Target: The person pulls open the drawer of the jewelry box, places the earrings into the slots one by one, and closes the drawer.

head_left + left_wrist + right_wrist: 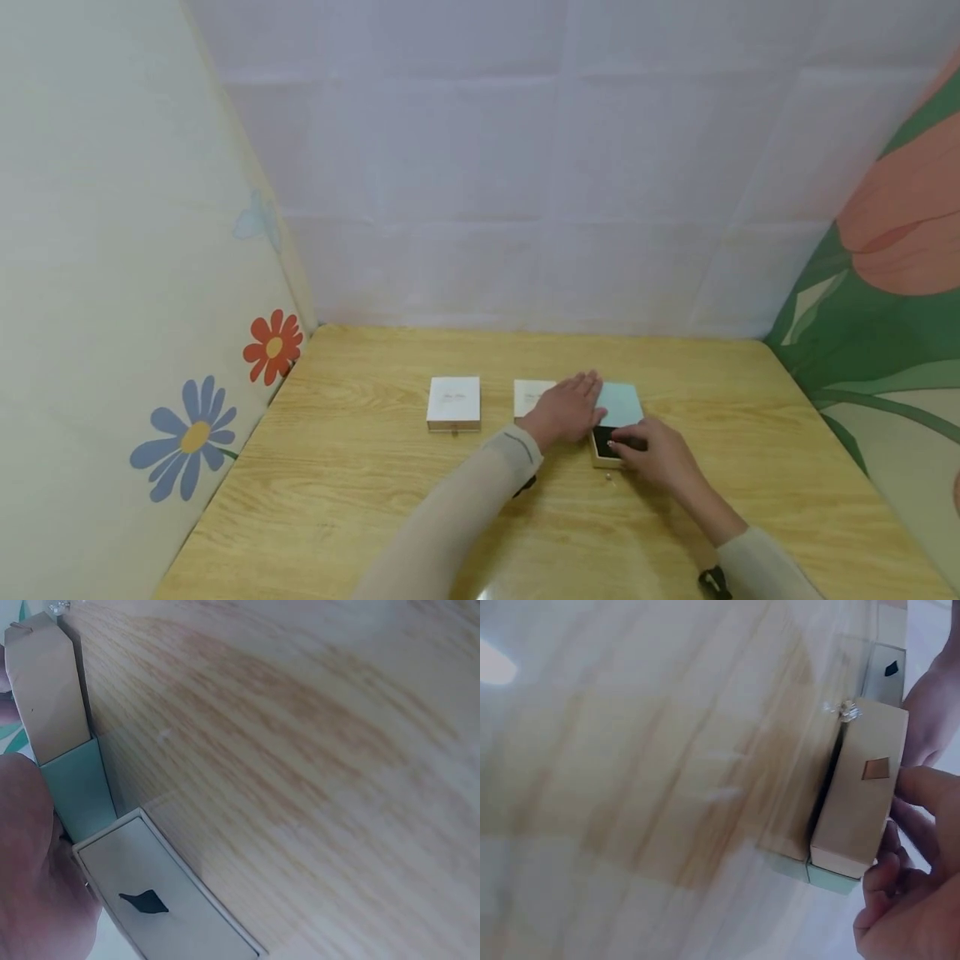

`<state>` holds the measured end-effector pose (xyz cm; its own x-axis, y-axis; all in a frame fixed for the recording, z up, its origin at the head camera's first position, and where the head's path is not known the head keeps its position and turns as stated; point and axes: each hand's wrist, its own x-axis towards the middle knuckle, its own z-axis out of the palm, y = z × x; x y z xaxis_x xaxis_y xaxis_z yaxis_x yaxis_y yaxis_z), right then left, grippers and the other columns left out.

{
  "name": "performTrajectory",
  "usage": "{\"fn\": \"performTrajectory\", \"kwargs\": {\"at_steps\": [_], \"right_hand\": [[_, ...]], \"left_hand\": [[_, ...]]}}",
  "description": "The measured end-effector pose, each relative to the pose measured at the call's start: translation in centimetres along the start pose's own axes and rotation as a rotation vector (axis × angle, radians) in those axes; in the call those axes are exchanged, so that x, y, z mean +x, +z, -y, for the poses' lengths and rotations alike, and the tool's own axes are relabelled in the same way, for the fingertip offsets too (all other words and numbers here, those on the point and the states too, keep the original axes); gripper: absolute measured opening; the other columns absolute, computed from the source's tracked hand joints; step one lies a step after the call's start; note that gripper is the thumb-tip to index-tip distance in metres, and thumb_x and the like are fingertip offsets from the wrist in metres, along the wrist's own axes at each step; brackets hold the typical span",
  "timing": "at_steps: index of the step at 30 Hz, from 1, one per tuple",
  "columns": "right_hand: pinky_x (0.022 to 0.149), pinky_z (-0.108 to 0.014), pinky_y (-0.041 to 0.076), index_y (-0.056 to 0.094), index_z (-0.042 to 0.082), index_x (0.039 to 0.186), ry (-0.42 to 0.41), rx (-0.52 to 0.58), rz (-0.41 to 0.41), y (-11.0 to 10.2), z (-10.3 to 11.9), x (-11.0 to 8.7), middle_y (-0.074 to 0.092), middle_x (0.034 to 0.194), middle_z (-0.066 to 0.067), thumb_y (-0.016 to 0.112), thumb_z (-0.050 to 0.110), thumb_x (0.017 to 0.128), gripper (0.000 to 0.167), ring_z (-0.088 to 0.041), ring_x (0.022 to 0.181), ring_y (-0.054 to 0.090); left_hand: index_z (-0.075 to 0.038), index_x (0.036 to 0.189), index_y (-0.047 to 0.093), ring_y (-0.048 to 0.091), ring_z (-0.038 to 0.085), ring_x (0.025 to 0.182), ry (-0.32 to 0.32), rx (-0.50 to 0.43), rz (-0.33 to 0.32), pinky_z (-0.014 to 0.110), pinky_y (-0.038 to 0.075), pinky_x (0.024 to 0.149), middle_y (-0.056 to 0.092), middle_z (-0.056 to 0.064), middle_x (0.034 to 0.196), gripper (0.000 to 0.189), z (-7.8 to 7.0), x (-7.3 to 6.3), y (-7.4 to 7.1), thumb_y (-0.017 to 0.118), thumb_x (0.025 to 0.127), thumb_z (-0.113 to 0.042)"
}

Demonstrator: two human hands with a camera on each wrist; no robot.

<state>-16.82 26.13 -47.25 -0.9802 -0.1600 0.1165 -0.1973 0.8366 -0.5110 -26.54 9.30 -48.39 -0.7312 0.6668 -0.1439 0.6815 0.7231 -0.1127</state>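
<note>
In the head view my left hand (567, 408) lies with its fingers extended over the right part of a cream box (528, 390) and the left edge of a pale blue box (618, 402). The blue box's drawer (606, 462) is pulled out toward me and shows a black lining. Over this drawer, my right hand (660, 454) pinches a small shiny piece of jewellery (611, 444) between thumb and fingertips. In the right wrist view the right fingers bend over the drawer's rim. A second sparkling jewellery piece (848, 711) lies on the table before the drawer front.
A white box (453, 400), closed, stands to the left on the wood-patterned table (360, 483). A dark tab shows on the cream box's front (169, 877). White cloth (465, 167) hangs behind the table; flower-printed panels flank both sides.
</note>
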Motion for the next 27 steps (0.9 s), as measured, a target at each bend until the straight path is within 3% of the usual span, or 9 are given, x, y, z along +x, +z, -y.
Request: {"fn": "performTrajectory", "kwargs": {"at_steps": [5,10,17,22,27], "right_hand": [[0.063,-0.026,0.046,0.075,0.003,0.103,0.014,0.106,-0.039,-0.5,0.7,-1.4,0.062,0.085,-0.001,0.079,0.012,0.087,0.019,-0.010,0.074,0.052],[0.061,-0.021,0.049,0.074,0.008,0.100,-0.015,0.183,-0.040,-0.4,1.2,-3.2,0.062,0.078,0.007,0.078,0.008,0.087,0.014,-0.001,0.069,0.052],[0.064,-0.021,0.054,0.076,0.008,0.103,-0.051,0.231,0.049,0.1,0.9,-4.9,0.067,0.082,0.009,0.080,0.012,0.086,0.018,0.003,0.072,0.057],[0.065,-0.022,0.054,0.075,0.005,0.106,-0.149,0.224,0.062,0.9,0.1,-5.2,0.069,0.089,0.006,0.080,0.010,0.086,0.022,0.004,0.077,0.057],[0.061,-0.021,0.048,0.076,0.008,0.108,-0.145,0.172,0.037,1.2,0.1,-5.1,0.061,0.083,0.011,0.082,0.010,0.083,0.026,0.003,0.073,0.051]], "left_hand": [[-0.012,0.164,0.013,0.015,0.018,0.156,-0.001,0.002,0.011,0.028,0.018,0.126,0.010,0.002,0.171,0.064,0.0,-0.2,-0.4,0.015,0.111,-0.048],[-0.012,0.164,0.014,0.016,0.019,0.156,-0.006,0.005,0.017,0.028,0.019,0.126,0.011,0.002,0.171,0.064,-0.1,-0.6,-0.9,0.015,0.110,-0.048],[-0.012,0.164,0.014,0.015,0.018,0.156,-0.002,0.004,0.004,0.028,0.018,0.126,0.013,0.003,0.171,0.065,0.0,-0.4,-0.4,0.013,0.110,-0.049],[-0.013,0.164,0.014,0.014,0.018,0.156,-0.005,-0.014,-0.005,0.027,0.017,0.126,0.012,0.002,0.171,0.065,0.0,-0.2,0.1,0.013,0.110,-0.049],[-0.012,0.164,0.014,0.014,0.018,0.156,0.002,-0.039,-0.009,0.028,0.017,0.126,0.011,0.003,0.171,0.065,-0.1,-0.2,0.1,0.014,0.110,-0.049]]}}
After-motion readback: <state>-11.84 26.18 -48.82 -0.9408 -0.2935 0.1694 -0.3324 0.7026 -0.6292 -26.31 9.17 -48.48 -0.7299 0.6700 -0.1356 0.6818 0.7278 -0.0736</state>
